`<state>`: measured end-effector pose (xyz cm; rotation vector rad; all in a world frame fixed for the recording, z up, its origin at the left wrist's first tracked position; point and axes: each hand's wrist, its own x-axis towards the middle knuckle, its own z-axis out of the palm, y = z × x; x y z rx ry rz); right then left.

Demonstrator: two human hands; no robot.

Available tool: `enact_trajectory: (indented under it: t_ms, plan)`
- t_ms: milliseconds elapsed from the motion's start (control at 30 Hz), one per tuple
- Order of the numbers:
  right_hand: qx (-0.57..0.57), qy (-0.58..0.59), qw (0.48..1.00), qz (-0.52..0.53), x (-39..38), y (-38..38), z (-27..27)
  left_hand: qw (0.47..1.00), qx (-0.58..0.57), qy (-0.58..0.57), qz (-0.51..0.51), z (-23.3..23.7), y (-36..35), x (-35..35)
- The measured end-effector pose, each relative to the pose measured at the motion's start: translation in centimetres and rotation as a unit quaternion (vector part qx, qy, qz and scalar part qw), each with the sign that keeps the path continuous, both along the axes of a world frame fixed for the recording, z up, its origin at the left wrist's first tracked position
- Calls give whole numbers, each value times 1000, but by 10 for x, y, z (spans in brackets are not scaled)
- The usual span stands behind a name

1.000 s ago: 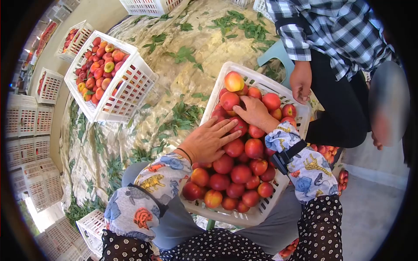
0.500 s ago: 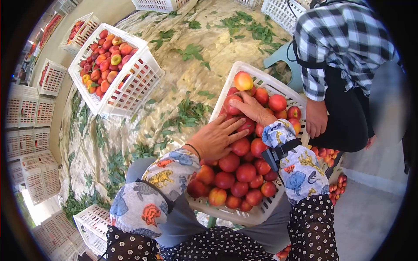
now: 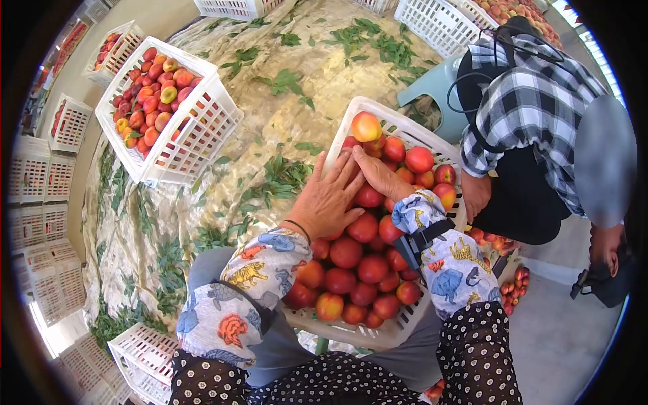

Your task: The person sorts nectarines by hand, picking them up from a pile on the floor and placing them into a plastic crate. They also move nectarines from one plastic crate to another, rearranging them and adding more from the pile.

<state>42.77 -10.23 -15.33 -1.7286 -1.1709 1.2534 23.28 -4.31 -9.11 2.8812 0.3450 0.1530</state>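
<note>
A white crate (image 3: pixel 405 335) full of red nectarines (image 3: pixel 372 268) stands before me. My left hand (image 3: pixel 329 200) lies over the fruit on the crate's left side, palm down, with its fingers spread. From the right, my right hand (image 3: pixel 379 175) reaches onto the fruit, its fingertips close to those of my left hand. The fingers of my right hand are partly hidden, and whether they hold a fruit does not show. A yellow-red nectarine (image 3: pixel 366 126) sits at the crate's far corner.
Another full white crate (image 3: pixel 196 145) stands at the upper left. A person in a checked shirt (image 3: pixel 533 111) crouches at the right, one hand at my crate's edge. Behind is a blue stool (image 3: pixel 439 91). Leaves (image 3: pixel 283 179) litter the sheet.
My left hand has moved up toward the crate's far left edge, and its fingers have spread. My right hand's fingers have drawn in beside it. The other person leans farther down and right.
</note>
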Motion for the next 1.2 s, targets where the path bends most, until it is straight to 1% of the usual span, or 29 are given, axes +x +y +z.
enact_trajectory:
  t_ms: [67,100,167,200,267,300,333,400,433,500,533,600,633,700,733,800,833,867,933,967,1033,1067,1133,1167,1200]
  plan:
    - [-6,-83,996,-41,-8,-2,-1,1000,-1,16,-2,2,1,-1]
    - [-4,-82,996,-40,-11,-1,-1,1000,0,17,0,1,3,-2]
    - [89,-88,989,-78,-16,-7,-2,1000,-11,7,-10,0,3,-3]
    - [87,-88,989,-80,-11,-8,2,1000,-13,7,-11,1,3,-3]
    - [104,-150,983,-37,8,-6,23,1000,-13,20,-13,6,4,-3]
    - [87,-207,974,-31,19,-3,34,1000,-14,19,-13,7,4,-2]
    - [87,-207,974,-30,23,3,48,1000,-16,13,-13,7,4,-3]
    - [186,-338,914,-124,28,12,68,1000,-14,8,-13,8,2,-5]
    - [186,-337,914,-126,29,19,69,1000,-19,7,-10,9,2,-5]
    - [110,-458,874,-118,25,39,69,1000,-22,6,-9,9,2,-3]
    - [111,-457,874,-121,18,47,72,1000,-25,3,-10,8,3,-3]
    - [-20,-517,855,-45,7,59,81,1000,-28,2,-8,8,4,-4]
    - [-19,-516,855,-45,5,60,85,1000,-30,8,-6,8,4,-4]
    - [-94,-514,852,37,-1,57,91,999,-33,13,-2,8,4,-3]
    - [-93,-516,851,38,-2,52,90,999,-34,22,-4,7,5,-3]
    - [-54,-477,877,20,-1,35,78,999,-33,31,-5,7,5,-3]
    - [-27,-425,905,-3,5,30,69,999,-27,29,-6,8,5,-3]
    - [-26,-425,905,-2,11,28,57,999,-22,28,-6,8,6,-3]
    - [105,-372,922,-35,19,24,39,999,-22,23,-6,8,6,-3]
    - [105,-373,921,-36,16,23,42,1000,-22,19,-7,8,6,-3]
    - [176,-407,896,17,9,23,51,999,-28,16,-6,9,7,-2]
    - [176,-407,896,18,11,24,47,999,-33,15,-4,9,8,-2]
    - [202,-370,907,-8,15,21,37,999,-31,9,-1,8,8,-3]
    - [200,-370,907,-11,13,23,42,1000,-29,4,-3,8,8,-3]
    - [129,-396,909,11,8,26,54,999,-30,0,-12,8,7,-3]
